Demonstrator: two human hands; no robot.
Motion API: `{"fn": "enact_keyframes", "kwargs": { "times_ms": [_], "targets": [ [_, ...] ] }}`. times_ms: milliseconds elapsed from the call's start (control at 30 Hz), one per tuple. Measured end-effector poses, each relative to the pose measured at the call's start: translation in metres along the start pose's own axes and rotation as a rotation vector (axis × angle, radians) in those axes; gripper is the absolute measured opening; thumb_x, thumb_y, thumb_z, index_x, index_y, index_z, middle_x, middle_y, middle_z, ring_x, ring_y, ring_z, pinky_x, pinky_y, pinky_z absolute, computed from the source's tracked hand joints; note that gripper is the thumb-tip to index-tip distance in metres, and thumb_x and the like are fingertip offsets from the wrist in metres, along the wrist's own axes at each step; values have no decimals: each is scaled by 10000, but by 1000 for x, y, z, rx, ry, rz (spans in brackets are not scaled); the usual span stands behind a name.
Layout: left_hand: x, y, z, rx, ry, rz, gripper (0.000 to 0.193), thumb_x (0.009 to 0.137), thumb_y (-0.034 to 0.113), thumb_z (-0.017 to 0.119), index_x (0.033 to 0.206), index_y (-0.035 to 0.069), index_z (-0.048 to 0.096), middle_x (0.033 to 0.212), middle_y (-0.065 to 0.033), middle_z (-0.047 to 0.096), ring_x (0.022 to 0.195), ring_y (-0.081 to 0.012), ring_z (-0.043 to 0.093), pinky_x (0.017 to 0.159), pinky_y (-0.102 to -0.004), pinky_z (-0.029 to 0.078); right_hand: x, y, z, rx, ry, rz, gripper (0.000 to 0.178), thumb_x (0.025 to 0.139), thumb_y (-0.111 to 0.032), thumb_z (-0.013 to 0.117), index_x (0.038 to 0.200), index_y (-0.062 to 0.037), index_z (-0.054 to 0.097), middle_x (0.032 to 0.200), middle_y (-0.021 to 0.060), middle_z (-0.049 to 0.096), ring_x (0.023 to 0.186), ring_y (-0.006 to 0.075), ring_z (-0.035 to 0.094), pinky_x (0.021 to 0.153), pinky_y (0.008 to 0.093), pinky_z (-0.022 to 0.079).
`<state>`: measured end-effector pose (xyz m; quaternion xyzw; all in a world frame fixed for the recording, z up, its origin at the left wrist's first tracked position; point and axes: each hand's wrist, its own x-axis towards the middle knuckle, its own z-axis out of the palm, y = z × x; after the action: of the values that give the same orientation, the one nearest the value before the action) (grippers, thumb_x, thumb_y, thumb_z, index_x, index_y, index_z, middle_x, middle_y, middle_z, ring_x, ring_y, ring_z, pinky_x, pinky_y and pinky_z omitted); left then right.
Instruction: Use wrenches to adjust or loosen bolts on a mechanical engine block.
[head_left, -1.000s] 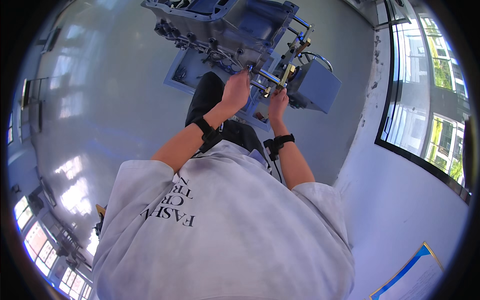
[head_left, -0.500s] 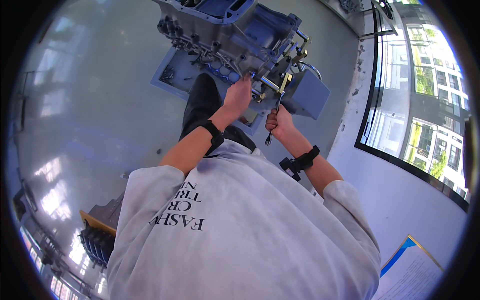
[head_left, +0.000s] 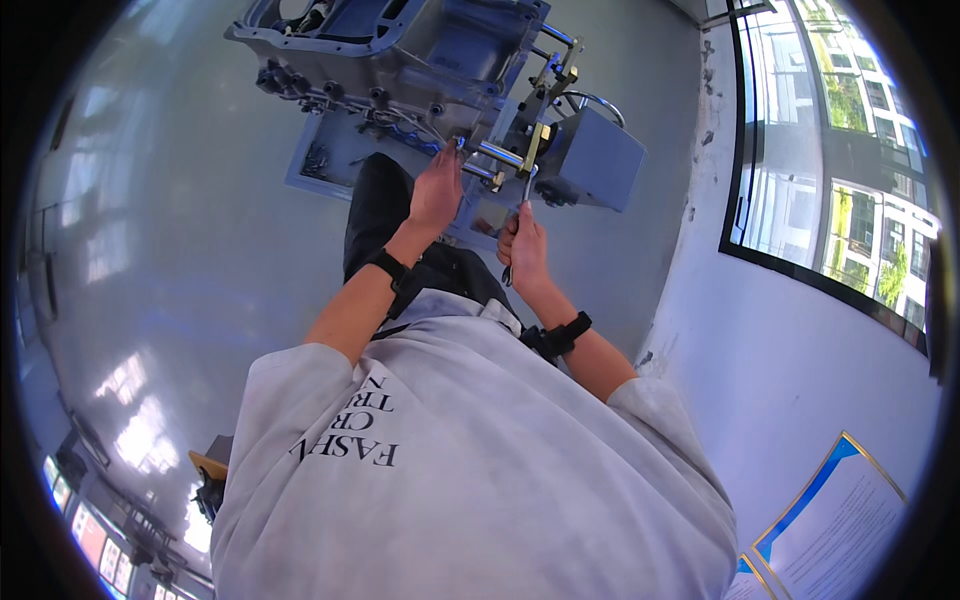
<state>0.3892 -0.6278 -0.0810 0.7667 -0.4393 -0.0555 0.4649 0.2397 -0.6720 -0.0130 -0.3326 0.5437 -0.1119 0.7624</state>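
Note:
A wrench [head_left: 527, 188] is gripped in my right hand [head_left: 526, 246], its upper end against the end of a brass-coloured bracket arm [head_left: 537, 148]. The thumb lies along the shank, and the lower end sticks out below my fist. My left hand [head_left: 436, 194] reaches up to the lower corner of a grey metal engine block [head_left: 400, 75]. Its fingers are pressed together at a bolt-like fitting beside a shiny steel rod [head_left: 500, 154]; what they pinch is too small to make out.
The block is mounted on a stand with a grey box [head_left: 595, 160] and a curved chrome handle [head_left: 600, 104]. Beneath it lies a tray [head_left: 305, 165] with small dark parts. On the right are a white wall [head_left: 680, 300], a window and a framed sheet [head_left: 840, 510].
The whole view has shifted, so the block and stand appear farther left and higher. Both hands stay at the same parts. My right thumb now points up along the wrench.

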Motion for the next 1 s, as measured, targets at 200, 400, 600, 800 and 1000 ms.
{"fn": "enact_keyframes", "kwargs": {
  "times_ms": [200, 400, 600, 800, 1000],
  "targets": [
    [4, 5, -5, 19, -76, 10, 302, 860, 80, 425, 1121, -73, 431, 922, -260, 551, 792, -416, 543, 658, -438, 458, -5, 2, 7, 207, -3, -101, 441, 915, -455, 310, 639, -112, 341, 483, -31, 254, 367, 66, 220, 356, 230, 186],
    [4, 5, -11, 24, -120, -65, 302, 859, 67, 422, 1122, -81, 435, 974, -264, 546, 854, -411, 534, 732, -427, 448, -2, 6, -9, 119, 42, -301, 401, 931, -390, 322, 657, -103, 372, 530, -21, 307, 434, 71, 272, 387, 246, 235],
    [4, 4, -6, 34, -138, -44, 296, 865, 67, 415, 1118, -85, 438, 977, -253, 550, 872, -415, 531, 740, -411, 447, 74, 44, -41, -91, 194, -645, 386, 937, -301, 356, 629, -68, 370, 625, -29, 316, 611, 82, 310, 530, 254, 326],
    [4, 4, -8, 30, -161, -95, 286, 867, 51, 415, 1117, -86, 438, 759, -162, 568, 681, -317, 559, 625, -350, 447, 114, 47, -36, -109, 215, -738, 393, 928, -232, 363, 612, 0, 346, 560, 2, 325, 545, 89, 281, 489, 275, 240],
    [7, 8, -6, 54, -173, -65, 276, 866, 41, 407, 1108, -86, 445, 693, -126, 549, 631, -275, 548, 590, -325, 438, 130, 45, -31, -71, 175, -843, 377, 928, -219, 340, 629, 10, 369, 554, 20, 334, 537, 109, 291, 492, 276, 262]
  ]
}}
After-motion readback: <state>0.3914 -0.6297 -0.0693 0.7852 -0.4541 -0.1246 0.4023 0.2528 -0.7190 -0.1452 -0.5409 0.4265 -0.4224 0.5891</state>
